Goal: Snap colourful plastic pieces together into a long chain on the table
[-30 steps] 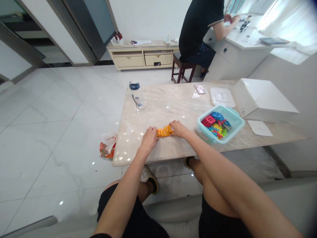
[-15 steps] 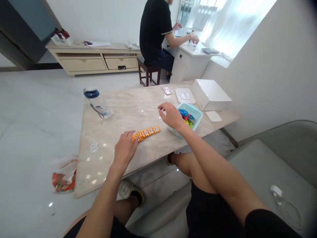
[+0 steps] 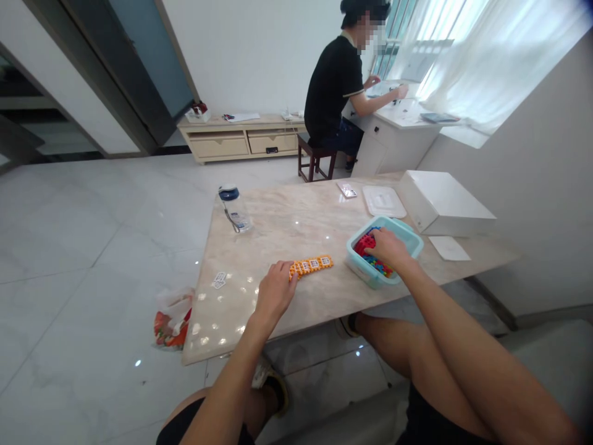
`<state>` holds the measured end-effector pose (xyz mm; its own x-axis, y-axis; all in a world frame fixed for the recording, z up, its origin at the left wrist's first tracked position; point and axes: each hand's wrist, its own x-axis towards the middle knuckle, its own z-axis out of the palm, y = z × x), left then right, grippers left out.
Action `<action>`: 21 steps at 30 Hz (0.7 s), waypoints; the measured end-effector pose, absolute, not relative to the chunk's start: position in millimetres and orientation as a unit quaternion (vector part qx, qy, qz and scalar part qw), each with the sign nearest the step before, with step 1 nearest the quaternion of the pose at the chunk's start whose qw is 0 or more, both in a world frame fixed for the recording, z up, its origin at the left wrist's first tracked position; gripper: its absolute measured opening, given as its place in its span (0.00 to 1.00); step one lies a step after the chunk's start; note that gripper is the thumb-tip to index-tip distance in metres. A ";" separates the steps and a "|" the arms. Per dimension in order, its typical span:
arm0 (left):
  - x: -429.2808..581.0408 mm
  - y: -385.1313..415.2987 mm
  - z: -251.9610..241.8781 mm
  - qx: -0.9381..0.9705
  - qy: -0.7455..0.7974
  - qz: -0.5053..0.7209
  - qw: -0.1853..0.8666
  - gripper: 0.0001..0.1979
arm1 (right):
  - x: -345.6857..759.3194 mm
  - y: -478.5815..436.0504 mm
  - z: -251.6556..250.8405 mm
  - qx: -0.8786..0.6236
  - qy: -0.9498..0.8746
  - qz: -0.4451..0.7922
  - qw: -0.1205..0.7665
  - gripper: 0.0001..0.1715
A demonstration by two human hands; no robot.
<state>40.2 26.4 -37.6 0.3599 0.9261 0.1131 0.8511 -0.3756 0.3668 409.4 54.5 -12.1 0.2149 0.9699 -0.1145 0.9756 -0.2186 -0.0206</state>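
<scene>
On the table lies a strip of joined orange plastic building pieces [image 3: 315,266] with white window-like panels on top. My left hand [image 3: 277,289] grips its left end between thumb and fingers, which hide that end. My right hand [image 3: 388,248] reaches into a light blue plastic bin [image 3: 374,283]. Its fingers are closed on red building pieces [image 3: 364,243] inside the bin, and their exact shape is partly covered. Loose blue, green and yellow pieces [image 3: 377,266] lie beneath that hand.
White window-like pieces [image 3: 219,280] lie at the table's left. A water bottle [image 3: 235,210] stands at the back left. Behind the bin are a clear lid [image 3: 383,201], a small pink packet [image 3: 347,190] and a white box [image 3: 445,201]. Another person [image 3: 334,93] sits at a far desk.
My right hand has moved from above the table beside the bin into the bin, onto the red pieces. My left hand stays on the orange strip. The view has shifted.
</scene>
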 end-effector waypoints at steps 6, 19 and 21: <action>37.7 26.9 -41.9 0.812 0.551 0.143 0.131 0.13 | 401.6 62.9 -23.2 0.783 0.617 -0.045 0.061 0.25; 35.1 23.9 -41.3 0.808 0.554 0.135 0.148 0.11 | 397.7 69.6 -40.7 0.781 0.617 -0.076 0.062 0.21; 35.2 23.4 -39.6 0.809 0.554 0.132 0.147 0.10 | 397.6 70.4 -42.2 0.783 0.613 -0.085 0.057 0.20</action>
